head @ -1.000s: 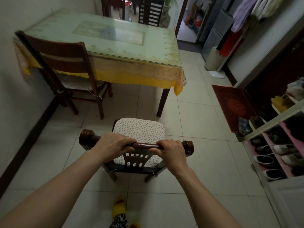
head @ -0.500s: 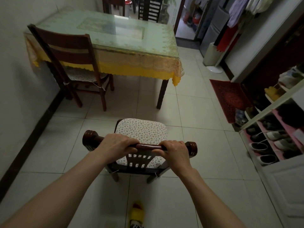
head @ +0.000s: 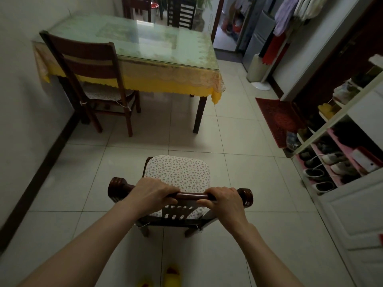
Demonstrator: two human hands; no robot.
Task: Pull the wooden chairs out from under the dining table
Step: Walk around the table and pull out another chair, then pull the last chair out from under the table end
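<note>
Head view shows a chair (head: 178, 179) standing on the tile well clear of the table (head: 145, 50), its top rail (head: 190, 196) wrapped by the left hand (head: 152, 193) and the right hand (head: 224, 200), both closed around it. Solid wood, it looks stiff and fairly heavy, and the smooth rail seems the natural hold. A second chair (head: 91, 79) sits partly under the table by the wall (head: 18, 100).

Domestic dining area: cloth-covered dining table (head: 145, 48) at 12 o'clock, stocked shoe rack (head: 339, 146) at 3, hanging laundry (head: 294, 11) at 1.
</note>
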